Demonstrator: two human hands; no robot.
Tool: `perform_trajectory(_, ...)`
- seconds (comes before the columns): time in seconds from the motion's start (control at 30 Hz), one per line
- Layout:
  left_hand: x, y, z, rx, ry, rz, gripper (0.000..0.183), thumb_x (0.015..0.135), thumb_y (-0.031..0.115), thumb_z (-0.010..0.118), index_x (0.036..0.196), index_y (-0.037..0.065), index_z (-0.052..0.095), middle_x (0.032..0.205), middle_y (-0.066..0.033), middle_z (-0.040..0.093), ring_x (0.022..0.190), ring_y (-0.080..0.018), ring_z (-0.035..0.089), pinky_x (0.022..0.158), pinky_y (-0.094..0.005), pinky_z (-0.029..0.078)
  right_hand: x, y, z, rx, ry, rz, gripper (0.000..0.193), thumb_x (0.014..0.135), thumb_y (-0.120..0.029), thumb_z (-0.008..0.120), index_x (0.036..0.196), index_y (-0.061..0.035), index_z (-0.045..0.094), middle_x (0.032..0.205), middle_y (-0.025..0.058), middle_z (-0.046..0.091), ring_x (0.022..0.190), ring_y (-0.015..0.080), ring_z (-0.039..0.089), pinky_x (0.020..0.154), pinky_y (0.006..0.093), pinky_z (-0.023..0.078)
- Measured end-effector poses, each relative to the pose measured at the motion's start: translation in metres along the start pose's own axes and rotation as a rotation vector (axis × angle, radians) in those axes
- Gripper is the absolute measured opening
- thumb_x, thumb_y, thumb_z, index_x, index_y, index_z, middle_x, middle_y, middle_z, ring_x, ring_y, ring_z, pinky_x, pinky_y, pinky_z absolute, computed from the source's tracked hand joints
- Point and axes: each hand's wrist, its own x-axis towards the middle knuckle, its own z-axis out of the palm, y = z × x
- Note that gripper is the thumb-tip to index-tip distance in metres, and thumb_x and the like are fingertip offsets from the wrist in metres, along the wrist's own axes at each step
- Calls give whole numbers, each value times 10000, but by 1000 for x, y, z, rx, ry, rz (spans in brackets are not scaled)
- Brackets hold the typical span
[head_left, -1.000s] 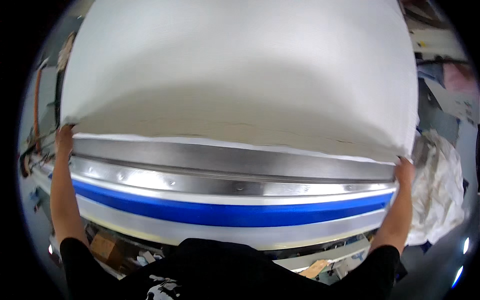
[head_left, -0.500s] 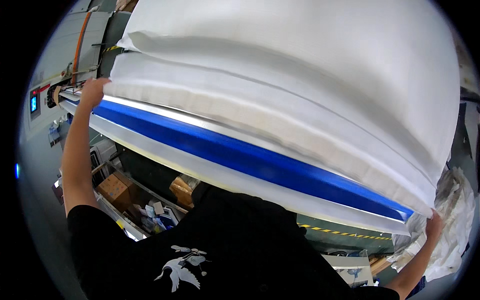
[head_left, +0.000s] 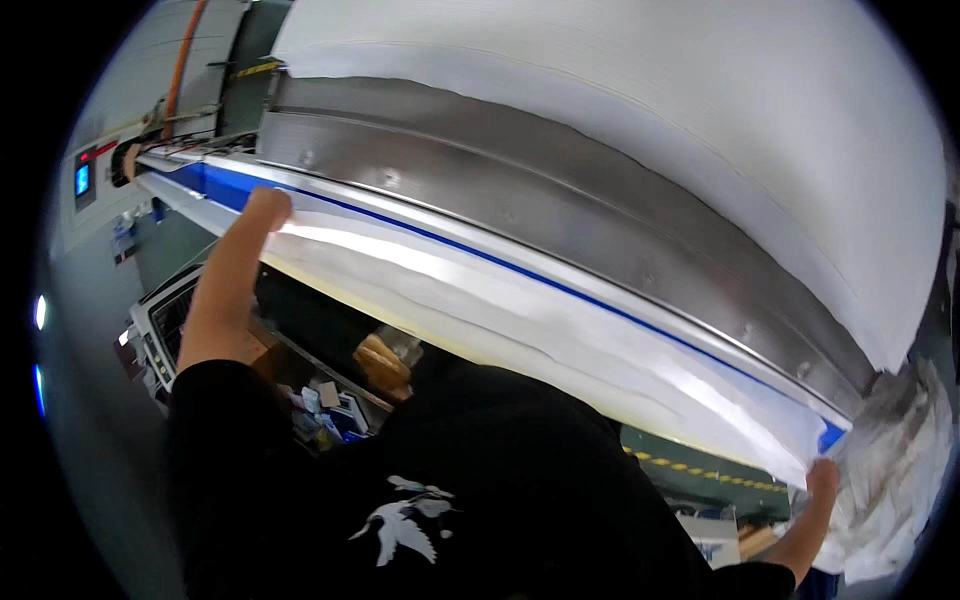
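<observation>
Long, thin white strip [head_left: 540, 310] coming nearer; left hand [head_left: 268, 208], right hand [head_left: 823, 478] pinching ends, seemingly spreading it; next likely needing even pull.

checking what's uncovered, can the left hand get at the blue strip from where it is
Probably yes: the left hand is close to the blue strip, whose left end lies bare, though it may need to release the white sheet it grips.

Spread wide before me are: one left forearm [head_left: 220, 295], extended forward, left hand [head_left: 267, 208] curled in a grip; one right forearm [head_left: 802, 535], angled outward, right hand [head_left: 823, 479] likewise curled, farther back.
</observation>
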Motion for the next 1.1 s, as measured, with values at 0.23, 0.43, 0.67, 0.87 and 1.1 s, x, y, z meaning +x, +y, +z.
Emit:
perform_trajectory(0.23, -10, -40, 4, -463, 203, -550, 237, 835, 208, 575, 1019, 116, 691, 1113, -125, 651, 1015, -301, 631, 816, -473, 487, -6, -24, -11, 135, -58, 54, 231, 787, -194, 570, 892, -2, 643, 978, 183, 630, 919, 339, 603, 822, 446, 483)
perform_trajectory(0.43, 11, -31, 31, -586, 709, -461, 353, 785, 243, 649, 1118, 137, 597, 1009, -81, 666, 932, -273, 641, 753, -415, 514, -2, -40, -27, 403, -181, -65, 437, 664, -279, 645, 1012, -13, 630, 1080, 206, 611, 1032, 369, 565, 900, 432, 460)
perform_trajectory(0.67, -3, 25, -47, -771, 652, -384, 298, 894, 235, 452, 1151, 176, 592, 1068, -133, 645, 972, -350, 609, 799, -457, 484, 4, -107, -122, 508, -257, -259, 513, 560, -273, 726, 1015, -48, 653, 974, 195, 661, 942, 347, 622, 827, 406, 495)
perform_trajectory(0.87, 2, 33, -53, -890, 770, -397, 322, 893, 242, 476, 1185, 157, 581, 1132, -105, 627, 1014, -325, 599, 830, -434, 483, -2, -116, -92, 448, -28, 15, 342, 629, -248, 701, 934, -102, 651, 959, 129, 671, 935, 344, 627, 817, 396, 503)
perform_trajectory(1.1, 49, 22, -32, -779, 1476, -316, 377, 852, 228, 566, 1194, 71, 543, 1159, -149, 580, 1076, -328, 540, 903, -431, 437, 10, -193, -154, 503, 227, -192, 215, 713, -277, 653, 746, -66, 626, 791, 164, 654, 790, 363, 626, 694, 437, 500)
